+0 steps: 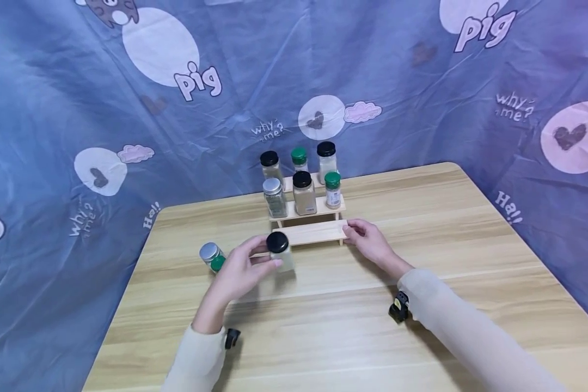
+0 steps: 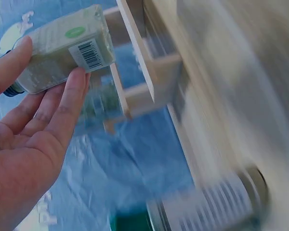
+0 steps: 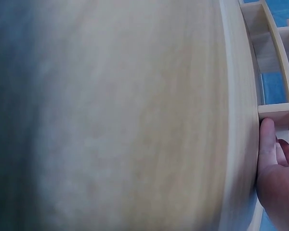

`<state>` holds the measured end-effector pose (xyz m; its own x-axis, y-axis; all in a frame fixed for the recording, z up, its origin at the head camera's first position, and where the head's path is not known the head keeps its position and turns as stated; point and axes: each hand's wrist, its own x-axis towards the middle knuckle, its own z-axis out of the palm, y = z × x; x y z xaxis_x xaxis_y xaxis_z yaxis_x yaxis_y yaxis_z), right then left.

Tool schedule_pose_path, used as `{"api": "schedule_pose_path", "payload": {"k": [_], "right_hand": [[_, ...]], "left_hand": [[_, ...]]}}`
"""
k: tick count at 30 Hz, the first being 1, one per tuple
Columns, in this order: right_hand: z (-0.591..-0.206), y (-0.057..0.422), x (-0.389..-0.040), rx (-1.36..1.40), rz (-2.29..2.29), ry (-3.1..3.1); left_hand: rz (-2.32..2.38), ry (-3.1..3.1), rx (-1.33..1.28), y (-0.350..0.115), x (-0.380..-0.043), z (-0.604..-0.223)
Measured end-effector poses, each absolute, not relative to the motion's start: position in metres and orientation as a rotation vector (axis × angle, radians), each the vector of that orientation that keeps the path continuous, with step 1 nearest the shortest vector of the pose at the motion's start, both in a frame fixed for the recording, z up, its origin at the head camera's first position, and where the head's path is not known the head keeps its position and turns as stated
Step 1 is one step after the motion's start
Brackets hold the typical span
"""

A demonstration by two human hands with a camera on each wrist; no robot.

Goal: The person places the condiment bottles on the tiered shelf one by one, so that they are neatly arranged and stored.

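My left hand [image 1: 240,272] holds a glass spice jar [image 1: 284,261] with a black lid, just in front of the left end of a wooden tiered spice rack [image 1: 311,233]. In the left wrist view, thumb and fingers pinch this jar [image 2: 62,53], which shows a barcode label and a green oval mark. My right hand [image 1: 369,239] grips the right end of the rack's lowest step. The right wrist view shows that hand [image 3: 282,183] with a finger against the rack's end support [image 3: 274,108]. Several jars with black, green and silver lids stand on the two upper steps.
Left of my left hand are a silver-lidded jar [image 1: 209,252] and a green-lidded jar [image 1: 218,263], partly hidden by the hand. The wooden table [image 1: 333,337] meets a blue printed cloth [image 1: 245,65] behind the rack and along both sides.
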<state>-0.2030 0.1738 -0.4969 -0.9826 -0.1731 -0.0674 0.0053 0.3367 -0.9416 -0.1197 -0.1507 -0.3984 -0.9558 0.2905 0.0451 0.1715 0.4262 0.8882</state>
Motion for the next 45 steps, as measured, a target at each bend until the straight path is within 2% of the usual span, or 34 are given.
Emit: {"api": "schedule_pose_path", "payload": {"k": [8,15,28,45], "right_hand": [[-0.496,0.172,-0.200,-0.137,-1.720,2.430],[-0.492,0.171,-0.198,-0.099,-1.719,2.424],[-0.491,0.169,-0.196,-0.110,-1.807,2.372],[-0.493,0.167,-0.199,-0.083,-1.783,2.379]], "left_hand": [[1.604,2.490,0.505,-0.094,-0.163,-0.407],[1.576,2.553,0.574,-0.063,-0.183,-0.416],[1.513,2.583,0.586,-0.038,-0.199,-0.424],[1.509,2.593,0.566,-0.034,-0.204,-0.422]]}}
